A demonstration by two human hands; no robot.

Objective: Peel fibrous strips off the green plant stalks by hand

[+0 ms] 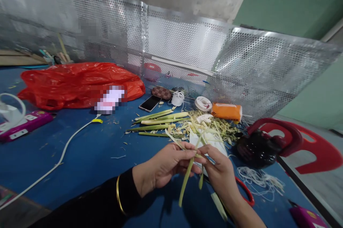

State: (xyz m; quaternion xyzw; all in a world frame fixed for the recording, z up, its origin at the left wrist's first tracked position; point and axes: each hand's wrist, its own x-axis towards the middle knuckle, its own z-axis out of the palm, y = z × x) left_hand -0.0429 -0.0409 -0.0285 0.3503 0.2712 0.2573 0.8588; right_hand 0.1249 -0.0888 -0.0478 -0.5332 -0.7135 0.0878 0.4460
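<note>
My left hand (167, 162), with a gold bangle at its wrist, is closed in a pinch on long pale-green plant strips (184, 185) that cross between my fingers. My right hand (222, 171) meets it from the right, its fingertips pinched on the same strips. One strip hangs down toward the table and others stick up past my fingers. Just beyond my hands lie several green stalks (160, 127) and a heap of shredded plant scraps (226, 130). White paper (213, 140) is partly hidden behind my fingers.
A red plastic bag (80, 81), a lit phone (109, 100) on a white cable and a dark phone (150, 103) lie left. Right are an orange packet (226, 112), a black pot (257, 149), red-handled scissors (248, 192) and tangled white string (259, 181). A perforated metal screen (182, 46) stands behind.
</note>
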